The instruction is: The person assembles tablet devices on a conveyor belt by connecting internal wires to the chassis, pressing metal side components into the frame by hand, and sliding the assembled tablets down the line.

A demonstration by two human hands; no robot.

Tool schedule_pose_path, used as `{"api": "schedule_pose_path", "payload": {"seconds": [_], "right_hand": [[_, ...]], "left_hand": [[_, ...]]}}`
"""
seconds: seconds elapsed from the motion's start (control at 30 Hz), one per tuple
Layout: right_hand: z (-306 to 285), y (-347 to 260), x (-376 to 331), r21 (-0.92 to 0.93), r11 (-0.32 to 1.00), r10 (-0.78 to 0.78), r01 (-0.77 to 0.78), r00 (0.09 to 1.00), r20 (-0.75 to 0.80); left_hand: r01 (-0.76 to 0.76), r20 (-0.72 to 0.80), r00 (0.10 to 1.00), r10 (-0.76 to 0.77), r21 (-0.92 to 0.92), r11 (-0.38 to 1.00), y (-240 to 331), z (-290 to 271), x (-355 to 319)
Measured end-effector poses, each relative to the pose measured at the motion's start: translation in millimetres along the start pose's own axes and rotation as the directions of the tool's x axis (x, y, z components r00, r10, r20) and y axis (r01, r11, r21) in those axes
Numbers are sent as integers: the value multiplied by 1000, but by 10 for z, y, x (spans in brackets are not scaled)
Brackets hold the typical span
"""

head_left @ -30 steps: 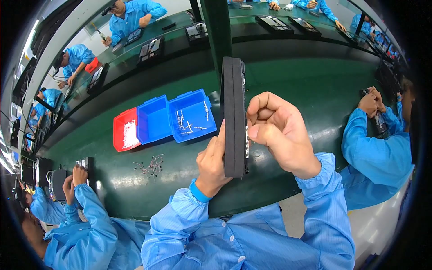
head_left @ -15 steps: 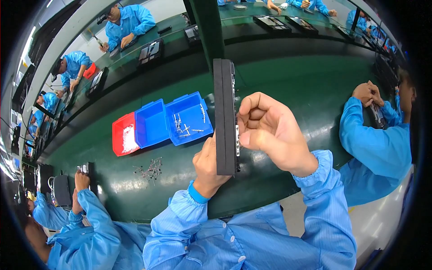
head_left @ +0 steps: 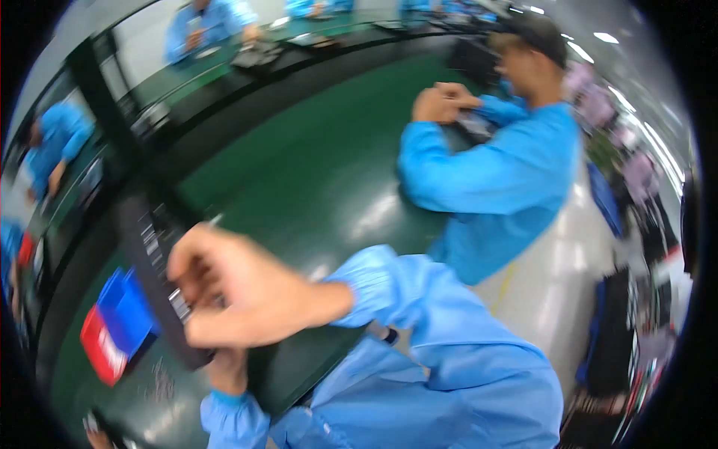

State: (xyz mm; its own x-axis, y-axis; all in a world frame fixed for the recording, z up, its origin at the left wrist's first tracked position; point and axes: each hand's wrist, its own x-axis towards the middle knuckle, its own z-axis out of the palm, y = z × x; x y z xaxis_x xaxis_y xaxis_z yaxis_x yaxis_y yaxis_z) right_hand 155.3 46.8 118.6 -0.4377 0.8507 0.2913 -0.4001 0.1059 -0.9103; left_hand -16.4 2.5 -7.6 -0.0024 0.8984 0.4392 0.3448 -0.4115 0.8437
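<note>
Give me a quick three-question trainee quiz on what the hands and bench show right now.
1. True or false: the right hand grips the black panel from the front.
2. Which bin lies nearer the lower edge: A) blue bin B) red bin?
3. Fill in: the left hand supports the panel from ____.

Key: 1 true; 2 B; 3 below. The picture is motion-blurred, so finer detail cannot be told.
</note>
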Motion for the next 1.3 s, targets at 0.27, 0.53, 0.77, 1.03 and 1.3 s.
{"api": "schedule_pose_path", "payload": {"seconds": [0.27, 0.53, 0.77, 1.03, 1.3], "right_hand": [[-47, 12, -102, -7, 996, -94, 94, 995, -30], [-988, 338, -703, -795, 606, -445, -27, 817, -367], [-774, 281, -1585, 79, 895, 438, -439, 832, -340], [-1376, 482, -1344, 318, 936, 340, -153, 629, -699], [-2121, 755, 25, 240, 911, 408, -336, 642, -649]], "left_hand": [[-235, -215, 956, 198, -162, 958, 97, 269, 252], [24, -290, 953, -82, -199, 980, 113, 81, 104], [585, 235, 809, -539, -418, 695, 609, 68, 108], [557, 512, 726, -458, -49, 829, 544, -84, 44], [373, 395, 804, -444, 246, 895, 506, -463, -464]]}}
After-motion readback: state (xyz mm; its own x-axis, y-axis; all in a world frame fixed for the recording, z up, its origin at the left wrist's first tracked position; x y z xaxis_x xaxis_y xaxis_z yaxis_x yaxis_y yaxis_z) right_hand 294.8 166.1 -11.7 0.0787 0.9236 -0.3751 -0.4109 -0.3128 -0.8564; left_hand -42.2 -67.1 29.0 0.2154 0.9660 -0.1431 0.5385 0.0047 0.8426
